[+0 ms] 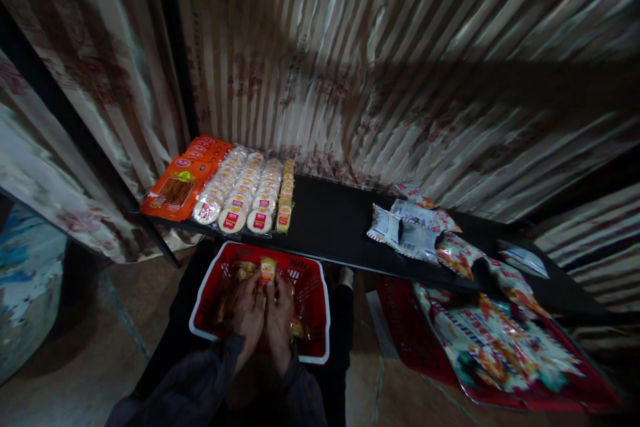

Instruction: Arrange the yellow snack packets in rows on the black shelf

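Observation:
Both hands are over a red basket with a white rim. Between their fingertips, my left hand and my right hand hold a small yellow snack packet with a red and white label. Beneath the hands, more golden-wrapped packets lie in the basket, partly hidden by the fingers. On the black shelf just beyond, a row of similar yellow packets runs front to back. Beside it stand rows of round white crackers in clear wrappers.
Orange snack bags overlap at the shelf's left end. Several white and blue snack bags lie loosely toward its right. A second red basket, filled with larger bags, sits below right. A striped curtain hangs behind.

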A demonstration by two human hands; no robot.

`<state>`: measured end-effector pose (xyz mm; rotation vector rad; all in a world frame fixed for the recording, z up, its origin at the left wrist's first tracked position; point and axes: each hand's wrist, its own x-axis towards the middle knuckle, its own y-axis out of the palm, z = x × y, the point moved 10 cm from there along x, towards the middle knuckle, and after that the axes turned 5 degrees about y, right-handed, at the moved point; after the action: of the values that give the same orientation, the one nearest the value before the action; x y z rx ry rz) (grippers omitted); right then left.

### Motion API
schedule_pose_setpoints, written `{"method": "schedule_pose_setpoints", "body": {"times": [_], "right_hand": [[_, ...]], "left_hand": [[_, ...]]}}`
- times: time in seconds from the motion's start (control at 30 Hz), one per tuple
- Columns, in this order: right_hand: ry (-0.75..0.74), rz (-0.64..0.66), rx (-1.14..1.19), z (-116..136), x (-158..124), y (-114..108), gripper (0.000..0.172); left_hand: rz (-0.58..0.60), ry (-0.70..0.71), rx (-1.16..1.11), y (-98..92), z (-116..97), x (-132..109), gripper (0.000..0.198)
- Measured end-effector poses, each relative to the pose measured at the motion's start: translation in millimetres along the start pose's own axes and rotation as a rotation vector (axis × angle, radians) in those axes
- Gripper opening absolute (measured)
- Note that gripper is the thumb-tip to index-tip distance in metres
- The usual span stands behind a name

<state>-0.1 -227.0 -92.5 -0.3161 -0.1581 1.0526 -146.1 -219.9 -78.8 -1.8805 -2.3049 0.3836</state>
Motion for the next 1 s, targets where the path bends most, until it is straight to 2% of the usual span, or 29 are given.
{"method": "schedule_pose_setpoints", "body": {"times": [0.2, 0.53, 0.83, 1.0], "right_hand": [[-0.032, -0.007, -0.003, 24.1, 8.2, -6.3, 0.058], [-0.097, -0.048, -0.015, 66.4, 27.2, -21.0, 0.057], [-0.181, -0.056, -0.005, 85.6, 45.1, -22.0, 0.053], [-0.193, -0.064, -0.029, 85.8, 59.4, -20.6, 0.055]], "left_hand": [[-0.010, 0.079, -0.020, -5.1, -29.6, 6.3, 0.039], [0.008, 0.176, -0.062, 0.4, -67.4, 22.4, 0.038], [0.019, 0.255, -0.068, 6.4, -89.6, 38.2, 0.038], [0.018, 0.301, -0.041, 10.9, -95.2, 46.9, 0.040]]}}
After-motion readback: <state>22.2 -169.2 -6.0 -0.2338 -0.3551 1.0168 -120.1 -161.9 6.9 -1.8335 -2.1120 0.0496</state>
